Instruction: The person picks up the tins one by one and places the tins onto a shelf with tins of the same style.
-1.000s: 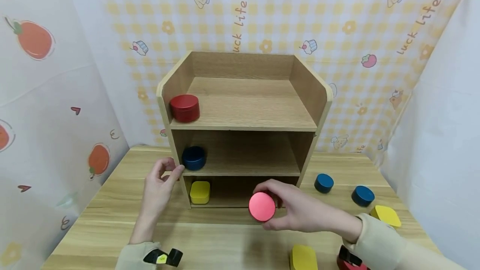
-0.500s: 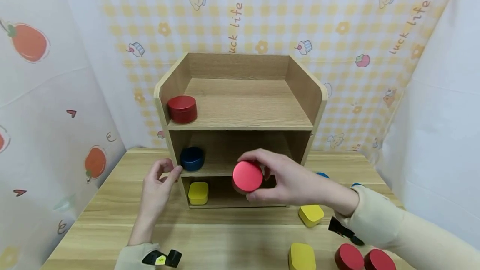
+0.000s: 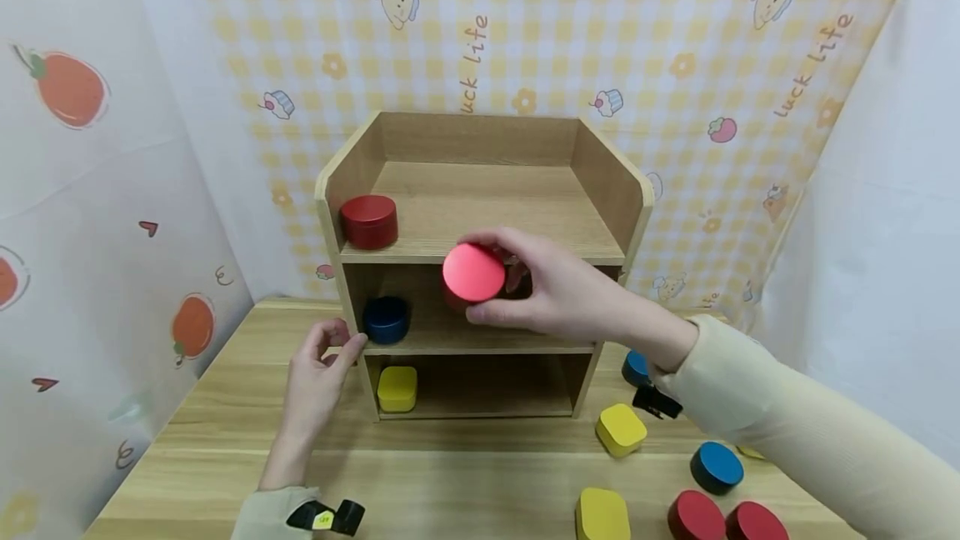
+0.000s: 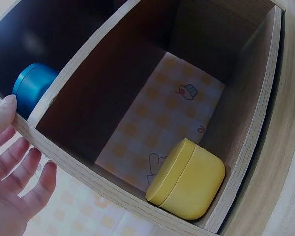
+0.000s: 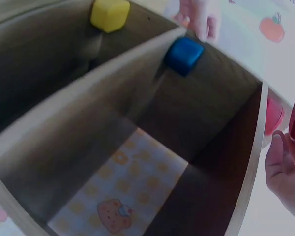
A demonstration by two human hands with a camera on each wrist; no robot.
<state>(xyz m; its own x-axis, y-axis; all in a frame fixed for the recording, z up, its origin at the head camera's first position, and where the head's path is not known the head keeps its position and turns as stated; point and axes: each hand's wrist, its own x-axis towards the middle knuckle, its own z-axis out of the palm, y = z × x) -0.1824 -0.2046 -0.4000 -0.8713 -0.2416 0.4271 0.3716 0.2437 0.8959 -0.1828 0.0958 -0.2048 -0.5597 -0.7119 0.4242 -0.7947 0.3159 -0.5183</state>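
Observation:
In the head view my right hand holds a round red tin between thumb and fingers, its lid turned toward the camera. It is in front of the middle opening of the wooden shelf, just below the top board's edge. My left hand grips the shelf's left side panel, thumb at its front edge; the left wrist view shows the fingers outside the panel. Along the left side sit a red tin on top, a blue tin in the middle and a yellow tin at the bottom.
On the table to the right lie two yellow tins, with blue tins and red tins near them. My right forearm covers part of that area. Patterned cloth hangs behind the shelf.
My right hand has lifted the red tin up and leftward, from before the bottom opening to before the middle one. The left hand stays on the panel.

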